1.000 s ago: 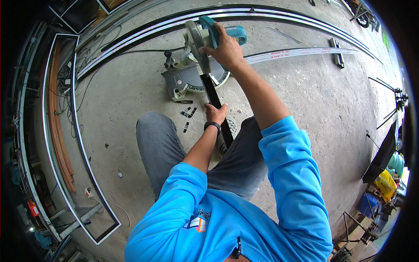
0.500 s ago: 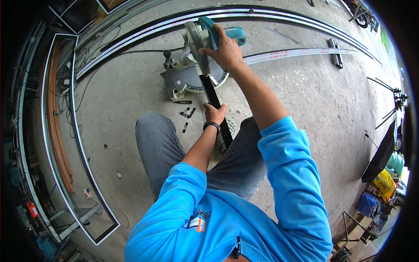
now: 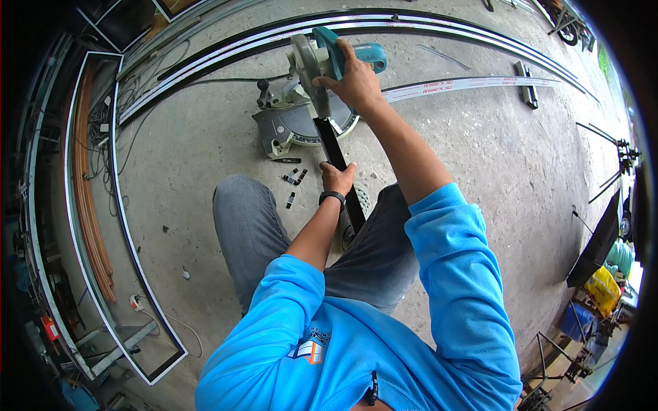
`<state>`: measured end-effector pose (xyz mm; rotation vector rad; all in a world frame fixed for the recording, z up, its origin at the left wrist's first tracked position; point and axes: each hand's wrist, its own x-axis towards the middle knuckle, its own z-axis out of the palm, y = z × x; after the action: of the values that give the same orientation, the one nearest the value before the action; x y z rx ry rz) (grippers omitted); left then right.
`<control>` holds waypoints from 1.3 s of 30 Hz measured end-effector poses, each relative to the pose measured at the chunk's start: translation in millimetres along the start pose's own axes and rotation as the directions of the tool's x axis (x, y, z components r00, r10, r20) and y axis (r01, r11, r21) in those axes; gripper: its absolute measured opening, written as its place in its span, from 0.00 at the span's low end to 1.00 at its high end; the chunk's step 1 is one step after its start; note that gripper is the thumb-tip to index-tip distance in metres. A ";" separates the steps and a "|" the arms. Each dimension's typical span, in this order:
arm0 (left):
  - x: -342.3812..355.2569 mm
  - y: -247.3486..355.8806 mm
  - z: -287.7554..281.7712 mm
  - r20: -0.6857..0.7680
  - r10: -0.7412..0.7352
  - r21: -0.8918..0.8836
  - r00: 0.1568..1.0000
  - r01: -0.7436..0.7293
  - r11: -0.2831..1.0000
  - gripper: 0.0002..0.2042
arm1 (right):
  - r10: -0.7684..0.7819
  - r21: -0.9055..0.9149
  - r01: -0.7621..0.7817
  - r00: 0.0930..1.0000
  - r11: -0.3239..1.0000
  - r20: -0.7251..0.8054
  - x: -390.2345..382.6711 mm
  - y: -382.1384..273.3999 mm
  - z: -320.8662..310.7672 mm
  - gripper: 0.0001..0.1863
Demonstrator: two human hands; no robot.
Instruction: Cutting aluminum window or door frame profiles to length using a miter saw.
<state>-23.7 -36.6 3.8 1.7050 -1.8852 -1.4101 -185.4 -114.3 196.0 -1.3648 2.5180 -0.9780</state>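
Note:
A miter saw (image 3: 291, 123) with a teal motor housing stands on the concrete floor ahead of me. My right hand (image 3: 358, 77) is closed around its teal handle (image 3: 332, 51), the saw head lowered. Running from under the blade guard (image 3: 312, 79) back between my knees is a black aluminum profile (image 3: 353, 204). My left hand (image 3: 336, 179), with a dark band on the wrist, grips this profile about midway along its visible length. The guard hides the profile's far end and the blade. Left of it lie several short cut pieces (image 3: 295, 177) on the floor.
Long profiles with white film (image 3: 274, 44) lie across the floor beyond the saw. Another film-covered strip (image 3: 473, 83) reaches right, near a short dark block (image 3: 527, 85). At left lie a black-and-white frame (image 3: 130, 219), brown lengths (image 3: 86, 178) and cables. A black panel (image 3: 595, 246) stands at right.

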 end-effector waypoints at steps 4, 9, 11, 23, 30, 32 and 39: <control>0.8 -3.0 1.8 -0.017 0.041 0.051 0.999 -0.040 0.998 0.38 | -0.011 0.010 0.011 1.000 1.000 -0.010 -0.7 0.2 0.1 0.53; 2.2 -7.1 1.9 -0.018 0.048 0.021 0.999 -0.047 0.999 0.39 | 0.003 -0.002 -0.003 1.000 1.000 0.005 -2.4 -3.0 -1.2 0.53; 1.3 -5.1 1.7 -0.015 0.056 0.026 0.998 -0.055 0.998 0.39 | 0.002 -0.012 -0.002 1.000 1.000 -0.004 -2.6 -1.1 -1.3 0.53; 6.9 -22.5 -18.8 0.083 -0.115 -0.244 0.990 0.133 0.961 0.34 | -0.011 -0.173 0.014 1.000 0.985 0.021 60.0 -36.4 -22.3 0.59; -20.4 -14.1 -47.6 -0.144 0.150 -0.582 0.978 -0.207 0.786 0.24 | -0.075 -0.204 0.067 0.997 0.977 -0.033 105.8 -31.8 -28.5 0.67; -24.3 -10.2 -58.3 -0.206 0.286 -0.438 0.936 -0.349 0.828 0.22 | -0.062 -0.173 0.059 0.998 0.983 -0.011 108.8 -34.3 -29.6 0.68; -32.3 13.3 -76.0 -0.309 0.375 -0.376 0.874 -0.474 0.796 0.19 | -0.038 -0.180 0.041 0.999 0.983 0.017 108.8 -34.3 -29.0 0.71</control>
<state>31.4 -47.4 65.7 1.0760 -1.5432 -1.2738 -236.2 -198.8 260.1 -1.4687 2.6349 -0.7591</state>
